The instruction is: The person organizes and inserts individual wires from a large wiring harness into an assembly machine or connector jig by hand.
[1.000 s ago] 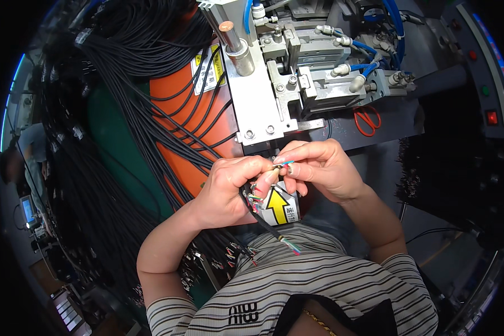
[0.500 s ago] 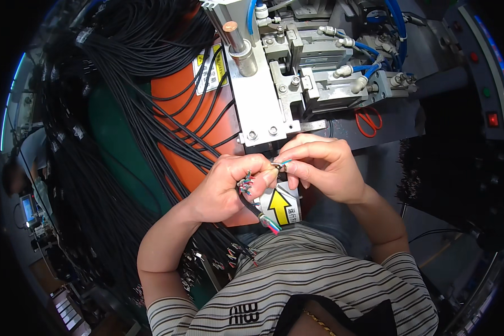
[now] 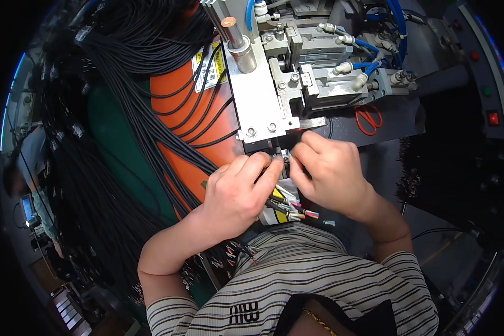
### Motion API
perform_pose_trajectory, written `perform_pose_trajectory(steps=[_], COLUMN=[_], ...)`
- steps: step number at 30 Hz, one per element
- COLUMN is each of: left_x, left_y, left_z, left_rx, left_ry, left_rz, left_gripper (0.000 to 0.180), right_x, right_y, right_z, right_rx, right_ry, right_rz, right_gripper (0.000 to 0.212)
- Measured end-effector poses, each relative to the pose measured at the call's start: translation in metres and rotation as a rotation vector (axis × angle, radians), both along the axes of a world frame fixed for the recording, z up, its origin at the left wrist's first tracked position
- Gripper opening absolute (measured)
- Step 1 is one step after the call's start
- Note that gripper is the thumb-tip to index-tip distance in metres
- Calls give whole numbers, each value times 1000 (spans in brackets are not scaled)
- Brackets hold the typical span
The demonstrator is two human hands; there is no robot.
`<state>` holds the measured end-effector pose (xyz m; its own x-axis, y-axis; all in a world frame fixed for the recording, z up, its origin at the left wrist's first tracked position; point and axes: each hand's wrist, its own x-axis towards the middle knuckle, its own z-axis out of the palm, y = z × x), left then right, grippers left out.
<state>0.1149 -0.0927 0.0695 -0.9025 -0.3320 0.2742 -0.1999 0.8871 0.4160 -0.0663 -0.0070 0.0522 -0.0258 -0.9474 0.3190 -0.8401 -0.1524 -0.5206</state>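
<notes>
Working with both hands close together, just at the front edge of the silver metal clamping machine (image 3: 255, 95). Holding thin black cables with stripped, multicoloured wire ends (image 3: 294, 214) in the left hand (image 3: 241, 193), with fingers folded narrow; can see these ends sticking out below the palm, above the white label with a yellow arrow (image 3: 267, 216). Bending also the fingers of the right hand (image 3: 333, 176) toward the same place; cannot tell how tightly closed, or on what.

Seems to be at the step of placing one wire end at the machine's front. Calls next, probably, for steady fingertips and careful alignment, with fingers well away from the metal parts.

Can see a thick bundle of long black cables (image 3: 145, 126) crossing the orange-red worktop (image 3: 168, 103), with a dark green surface (image 3: 109, 131) beyond its left edge. Near the front right corner of the dark grey worktop (image 3: 400, 123), can notice red looped scissor handles (image 3: 358, 119). Farther right, a dark control panel with coloured buttons (image 3: 501, 92); at far left, another person (image 3: 32, 150).
</notes>
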Motion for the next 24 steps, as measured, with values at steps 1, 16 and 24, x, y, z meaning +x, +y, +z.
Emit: perform_pose_trajectory(steps=[1,16,24], left_x=[0,-6,-11], left_y=[-1,2,0], left_z=[-1,7,7], left_rx=[-96,-206,-217], left_ry=[-1,-112,-127], left_rz=[-13,-86,-75], left_gripper=[49,35,31], right_x=[1,5,-3], right_y=[0,4,-1], right_z=[-4,-4,-8], right_rx=[3,22,29], right_ry=[-20,71,12], right_rz=[-12,-1,30], right_gripper=[8,7,13])
